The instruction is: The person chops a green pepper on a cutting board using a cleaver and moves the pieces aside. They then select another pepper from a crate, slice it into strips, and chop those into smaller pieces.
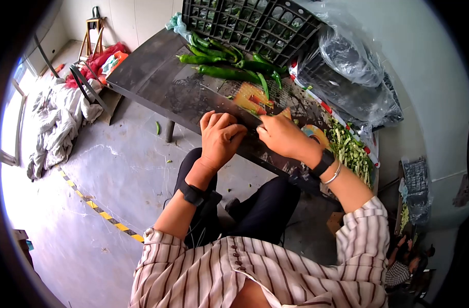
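Note:
My right hand (286,136) is wrapped around the handle of a knife (228,106), whose broad dark blade points away to the left over the table. Close to the blade's near side, my left hand (221,136) has its fingers curled together at the table's front edge; whatever they hold is hidden beneath them. Several long green peppers (227,73) lie in a pile beyond the blade. A patterned orange-yellow piece (247,97) lies just behind the knife. Chopped green pepper bits (351,154) are heaped to the right of my right wrist.
The dark table (147,72) carries a black plastic crate (250,25) at the back and clear plastic wrapping (352,56) at the right. Crumpled grey cloth (65,118) lies on the floor at left, near a yellow-black floor stripe (98,208). Another person (401,267) shows at lower right.

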A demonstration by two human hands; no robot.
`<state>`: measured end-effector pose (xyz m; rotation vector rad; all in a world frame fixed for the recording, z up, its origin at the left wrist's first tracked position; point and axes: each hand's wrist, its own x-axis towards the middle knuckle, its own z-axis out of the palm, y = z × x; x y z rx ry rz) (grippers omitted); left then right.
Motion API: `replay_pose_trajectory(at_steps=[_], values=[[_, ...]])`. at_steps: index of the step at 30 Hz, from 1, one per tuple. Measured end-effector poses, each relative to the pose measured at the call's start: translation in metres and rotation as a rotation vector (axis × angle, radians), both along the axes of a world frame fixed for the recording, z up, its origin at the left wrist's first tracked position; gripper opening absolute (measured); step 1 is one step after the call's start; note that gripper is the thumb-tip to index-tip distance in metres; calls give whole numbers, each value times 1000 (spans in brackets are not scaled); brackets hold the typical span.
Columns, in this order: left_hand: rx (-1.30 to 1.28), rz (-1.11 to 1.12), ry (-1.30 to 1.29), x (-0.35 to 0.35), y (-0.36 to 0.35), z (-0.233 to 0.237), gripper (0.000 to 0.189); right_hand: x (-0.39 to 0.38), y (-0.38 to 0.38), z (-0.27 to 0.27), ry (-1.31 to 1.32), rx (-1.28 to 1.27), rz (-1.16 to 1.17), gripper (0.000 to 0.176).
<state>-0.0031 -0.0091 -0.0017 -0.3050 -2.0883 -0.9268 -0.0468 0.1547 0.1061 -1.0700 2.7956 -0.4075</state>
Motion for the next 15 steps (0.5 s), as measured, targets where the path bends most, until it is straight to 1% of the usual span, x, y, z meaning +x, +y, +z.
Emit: replay_pose_trajectory(at_steps=[3,5,7,12,15], values=[[-18,-2,-2,3,-3,-3,12,-2,-5,-5,2,-40,22,23],[55,-28,13,2,-3,-5,11,0,-6,-4,7,-31,16,23],[49,-43,13,2,-6,-7,11,0,-5,-4,13,-16,13,23],[29,-51,7,0,-8,-9,12,-7,-1,-13,37,-79,28,23],[32,-54,13,0,-7,-7,11,-9,0,-8,65,-106,-14,24]])
